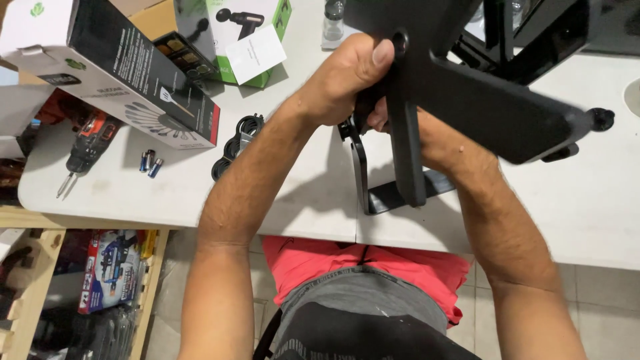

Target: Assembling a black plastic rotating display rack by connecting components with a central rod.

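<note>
The left hand [347, 80] is clenched around the black, flat-armed metal star base [467, 100], while behind it the right hand [383, 117] is mostly hidden, its grip impossible to tell.

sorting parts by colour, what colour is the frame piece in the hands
Black, matte; the frame piece shows best in the head view.

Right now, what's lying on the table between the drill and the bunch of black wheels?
In the head view, small batteries lie on the white table between the drill and the black wheels.
</note>
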